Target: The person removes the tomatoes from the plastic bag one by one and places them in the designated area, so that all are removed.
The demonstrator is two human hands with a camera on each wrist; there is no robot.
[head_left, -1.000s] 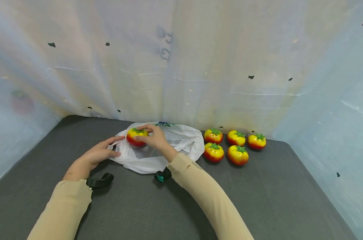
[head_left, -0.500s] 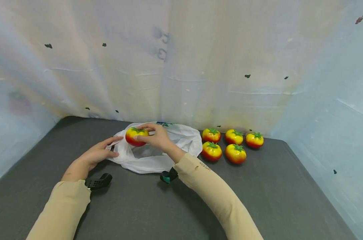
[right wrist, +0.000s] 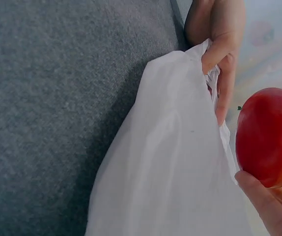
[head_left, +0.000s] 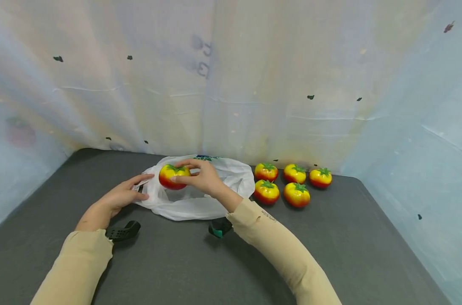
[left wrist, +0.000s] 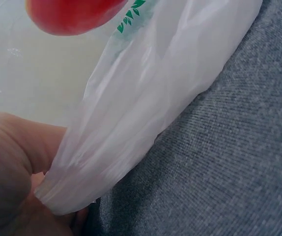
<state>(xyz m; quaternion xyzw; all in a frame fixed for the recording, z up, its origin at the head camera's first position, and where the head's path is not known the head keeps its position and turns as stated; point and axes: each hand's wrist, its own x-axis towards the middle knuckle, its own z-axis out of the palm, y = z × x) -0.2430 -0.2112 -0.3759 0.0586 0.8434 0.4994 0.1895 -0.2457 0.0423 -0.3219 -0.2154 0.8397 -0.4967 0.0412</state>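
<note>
In the head view a white plastic bag [head_left: 193, 208] lies on the dark table, its mouth facing up. My left hand [head_left: 118, 198] holds the bag's left edge, thumb and fingers spread apart at the rim. The left wrist view shows the white plastic [left wrist: 126, 113] gathered at that hand [left wrist: 13, 167]. A red-and-yellow tomato [head_left: 169, 177] with a green leafy top is gripped by my right hand [head_left: 204, 178], over the left part of the bag's mouth. In the right wrist view the tomato [right wrist: 266, 137] sits above the bag rim, fingertips against its side.
To the bag's right, several similar tomatoes [head_left: 296, 195] stand in two rows on the dark table [head_left: 170, 262]. A pale sheet [head_left: 254, 84] hangs behind the table, with more sheeting at both sides.
My right hand and the tomato have shifted slightly right relative to the bag, and the right forearm has swung right. The left hand keeps its hold. The whole head view has drifted a little.
</note>
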